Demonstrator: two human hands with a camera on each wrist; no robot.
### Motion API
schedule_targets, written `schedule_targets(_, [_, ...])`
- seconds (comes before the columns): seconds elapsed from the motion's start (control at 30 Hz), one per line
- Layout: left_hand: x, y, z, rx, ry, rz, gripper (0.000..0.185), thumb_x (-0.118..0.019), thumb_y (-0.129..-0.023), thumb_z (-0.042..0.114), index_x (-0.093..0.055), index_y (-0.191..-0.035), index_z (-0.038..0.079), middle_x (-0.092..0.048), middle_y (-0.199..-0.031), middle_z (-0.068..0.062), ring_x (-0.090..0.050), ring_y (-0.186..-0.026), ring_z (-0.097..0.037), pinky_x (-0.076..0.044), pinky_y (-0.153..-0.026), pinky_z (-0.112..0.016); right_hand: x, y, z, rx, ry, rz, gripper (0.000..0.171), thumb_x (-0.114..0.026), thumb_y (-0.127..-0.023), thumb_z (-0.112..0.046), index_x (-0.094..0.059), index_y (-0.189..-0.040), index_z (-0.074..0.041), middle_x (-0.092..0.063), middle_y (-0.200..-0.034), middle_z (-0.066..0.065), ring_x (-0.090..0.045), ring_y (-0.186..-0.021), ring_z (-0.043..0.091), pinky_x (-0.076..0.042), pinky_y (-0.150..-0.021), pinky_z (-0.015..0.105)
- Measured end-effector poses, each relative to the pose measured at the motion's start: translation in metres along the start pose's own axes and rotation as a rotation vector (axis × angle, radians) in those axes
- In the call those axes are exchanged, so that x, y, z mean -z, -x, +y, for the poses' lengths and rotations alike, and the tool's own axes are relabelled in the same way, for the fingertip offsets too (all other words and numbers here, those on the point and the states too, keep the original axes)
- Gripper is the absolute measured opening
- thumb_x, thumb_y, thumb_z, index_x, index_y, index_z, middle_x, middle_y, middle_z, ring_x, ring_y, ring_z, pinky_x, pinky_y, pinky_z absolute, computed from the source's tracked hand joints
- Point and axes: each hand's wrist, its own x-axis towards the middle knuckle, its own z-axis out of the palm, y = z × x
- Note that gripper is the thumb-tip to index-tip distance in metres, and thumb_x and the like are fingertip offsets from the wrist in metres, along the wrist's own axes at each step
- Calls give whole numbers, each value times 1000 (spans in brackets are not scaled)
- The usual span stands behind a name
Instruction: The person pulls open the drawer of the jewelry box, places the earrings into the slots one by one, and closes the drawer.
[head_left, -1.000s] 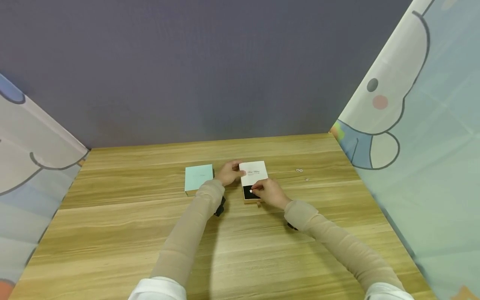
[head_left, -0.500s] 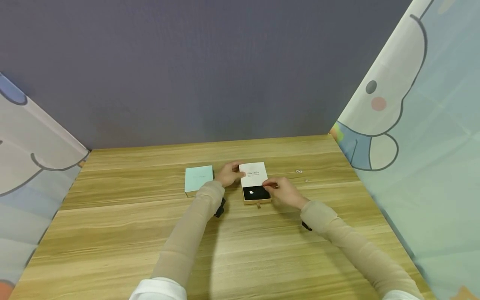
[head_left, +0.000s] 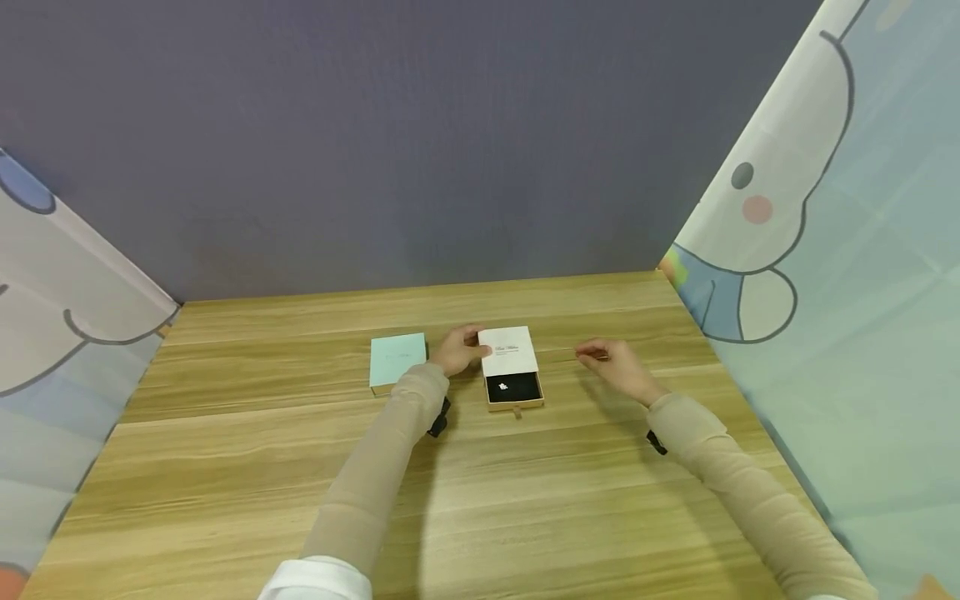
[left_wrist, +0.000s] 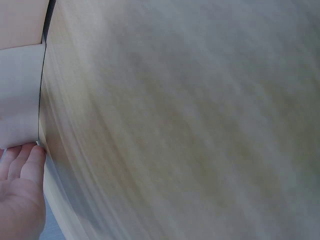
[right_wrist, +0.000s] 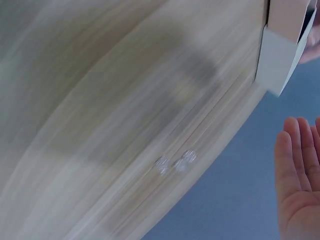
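Observation:
A white jewellery box (head_left: pixel 508 350) with printed lettering stands in the middle of the table. Its drawer (head_left: pixel 528 387), lined in black, is pulled out toward me. A small silvery piece (head_left: pixel 503 387) lies on the lining at the left. My left hand (head_left: pixel 454 352) holds the box by its left side, thumb at the top edge. My right hand (head_left: pixel 618 367) is over the table to the right of the box, fingers extended and holding nothing visible. Small shiny pieces (right_wrist: pixel 187 158), blurred in the right wrist view, lie on the table near that hand; in the head view it hides them.
A closed turquoise box (head_left: pixel 396 358) lies left of my left hand. The wooden table (head_left: pixel 262 467) meets a dark grey panel (head_left: pixel 420 150) at its back edge. Cartoon-printed cloths (head_left: pixel 847 250) hang at both sides.
My right hand has left the drawer and moved right, over the table. The silvery piece stays on the lining, now uncovered. My left hand remains at the box.

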Motion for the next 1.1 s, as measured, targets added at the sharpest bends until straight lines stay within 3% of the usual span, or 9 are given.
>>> schedule_targets(0.17, [2,-1,0,13,3,-20,57,-61,-89,22,-39,-139,7,-39,-142,-13,-39,-130,-28,-35,-107,-38,11,2,14,-15,55,40,29,-53,-93,-10,-59,-117,5,-62,-113,23,-59,-102,36,-52,-85,43])
schedule_targets(0.27, [3,0,-2,-21,-1,-22,58,-62,-88,28,-41,-138,8,-42,-141,-13,-42,-127,-27,-38,-105,-35,16,2,23,14,122,49,28,-53,-93,-8,-59,-116,6,-61,-112,24,-60,-101,37,-51,-85,44])
schedule_targets(0.67, [4,2,-2,21,-9,-13,58,-61,-89,22,-37,-140,5,-39,-142,-14,-39,-129,-30,-36,-107,-40,23,-5,56,95,311,134,20,-60,-85,1,-65,-103,9,-65,-100,26,-63,-88,39,-53,-77,48])
schedule_targets(1.1, [1,-1,-4,8,-17,3,58,-62,-88,22,-39,-139,6,-41,-141,-14,-41,-128,-30,-37,-106,-40,21,-6,69,-16,314,28,26,-61,-85,-3,-62,-108,9,-66,-99,22,-63,-89,35,-53,-78,44])
